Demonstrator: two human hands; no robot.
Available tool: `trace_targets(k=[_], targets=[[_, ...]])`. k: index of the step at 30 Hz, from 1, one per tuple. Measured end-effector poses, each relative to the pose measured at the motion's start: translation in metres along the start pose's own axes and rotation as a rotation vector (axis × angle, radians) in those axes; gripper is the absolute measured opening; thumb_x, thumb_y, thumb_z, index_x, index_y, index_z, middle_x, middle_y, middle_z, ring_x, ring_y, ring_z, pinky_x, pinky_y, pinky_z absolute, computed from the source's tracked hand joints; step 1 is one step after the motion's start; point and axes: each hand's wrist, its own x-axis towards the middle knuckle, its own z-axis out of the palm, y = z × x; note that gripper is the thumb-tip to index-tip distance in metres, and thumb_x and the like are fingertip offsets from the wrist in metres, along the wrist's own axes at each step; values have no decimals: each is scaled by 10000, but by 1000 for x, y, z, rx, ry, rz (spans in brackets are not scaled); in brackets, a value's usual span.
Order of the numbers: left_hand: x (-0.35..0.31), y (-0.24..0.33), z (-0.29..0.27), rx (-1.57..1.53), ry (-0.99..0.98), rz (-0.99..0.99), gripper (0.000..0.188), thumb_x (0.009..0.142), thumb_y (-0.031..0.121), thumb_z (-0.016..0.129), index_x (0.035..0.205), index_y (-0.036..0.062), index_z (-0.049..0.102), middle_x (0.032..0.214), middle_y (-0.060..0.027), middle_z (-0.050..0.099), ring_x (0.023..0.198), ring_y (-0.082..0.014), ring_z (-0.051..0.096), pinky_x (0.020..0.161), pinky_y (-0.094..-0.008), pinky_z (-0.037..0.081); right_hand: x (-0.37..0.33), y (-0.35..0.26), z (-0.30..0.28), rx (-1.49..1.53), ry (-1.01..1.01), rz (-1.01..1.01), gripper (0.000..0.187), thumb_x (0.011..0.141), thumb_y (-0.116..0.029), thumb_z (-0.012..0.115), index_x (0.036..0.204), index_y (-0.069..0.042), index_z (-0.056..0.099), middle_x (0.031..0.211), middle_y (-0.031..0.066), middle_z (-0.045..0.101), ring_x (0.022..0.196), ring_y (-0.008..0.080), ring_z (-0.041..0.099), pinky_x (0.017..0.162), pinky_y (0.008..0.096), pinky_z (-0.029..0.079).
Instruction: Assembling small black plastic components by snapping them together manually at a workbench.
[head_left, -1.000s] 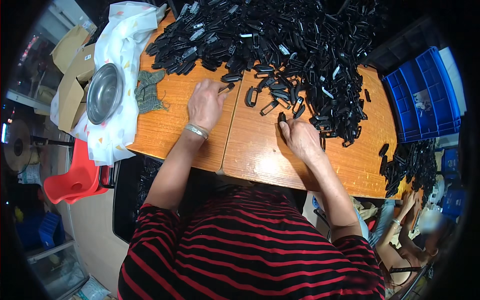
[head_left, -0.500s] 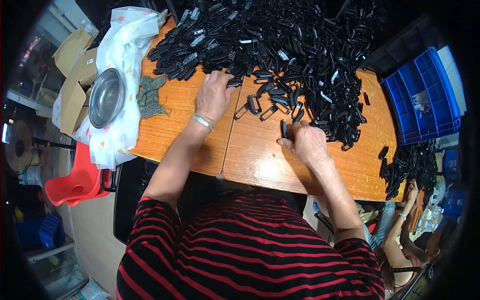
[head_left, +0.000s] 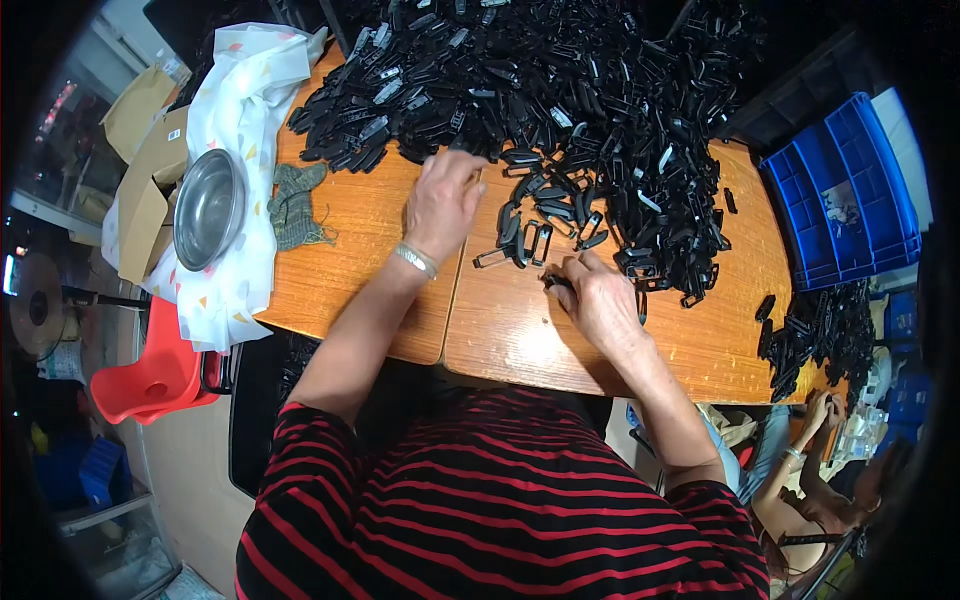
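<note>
My left hand (head_left: pixel 443 200) is out at the near edge of the big heap of black plastic clips (head_left: pixel 560 110), fingers curled down onto the loose pieces; I can't tell whether anything is actually pinched under them. My right hand (head_left: pixel 598 300) sits lower, toward the middle of the wooden counter (head_left: pixel 520 330), fingers closed round one small black clip (head_left: pixel 553 281) that just peeks out at the fingertips. A few stray clips (head_left: pixel 525 240) lie between my two hands, apart from the heap.

These look like stiff, light moulded parts, hard and a bit slick, so I'd say they tangle and slide rather than bend. Best taken by the long side bars, pinched between thumb and forefinger, not by the thin ends.

Off at the counter's left edge there's a steel bowl (head_left: pixel 208 208) on a white printed cloth (head_left: pixel 250 120), a grey-green knitted rag (head_left: pixel 297 205) beside it. A blue crate (head_left: pixel 845 190) sits past the far right corner.
</note>
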Motion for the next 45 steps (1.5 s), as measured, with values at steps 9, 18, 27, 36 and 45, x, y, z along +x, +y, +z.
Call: trace_targets(k=[9,18,27,36,45], targets=[[19,-22,21,168,-134,53,324,780,18,678,1095,87,641,1140,-107,562,1098,-310,531,879,-397,489,5,-46,20,198,1,-108,214,801,-134,696,956,-30,592,867,162,610,697,351,625,584,429,517],[-23,-10,-17,57,-202,91,299,784,-5,665,1070,83,660,1064,-116,602,1013,-319,580,871,-395,489,49,-20,27,97,65,-27,202,772,-72,700,908,-12,563,817,177,593,669,340,624,548,410,511],[-44,-7,-34,-148,-50,-33,308,854,-23,633,1152,50,634,1055,-91,659,1005,-220,612,892,-330,487,28,-31,14,201,4,-17,296,778,-33,722,1025,-6,561,892,182,661,803,352,663,670,413,539],[-55,24,-28,-1126,13,-624,306,881,-62,624,1179,-31,565,1061,-70,650,902,-100,625,805,-219,522,39,-48,15,612,179,34,256,869,-51,666,1095,26,573,893,161,667,796,259,681,693,333,534],[-73,49,-25,-1404,-78,-770,217,935,36,598,1146,-15,594,988,-25,654,854,-73,595,762,-212,498,50,-63,26,603,485,-90,224,859,-38,671,1072,18,630,893,117,602,768,221,630,670,306,510]])
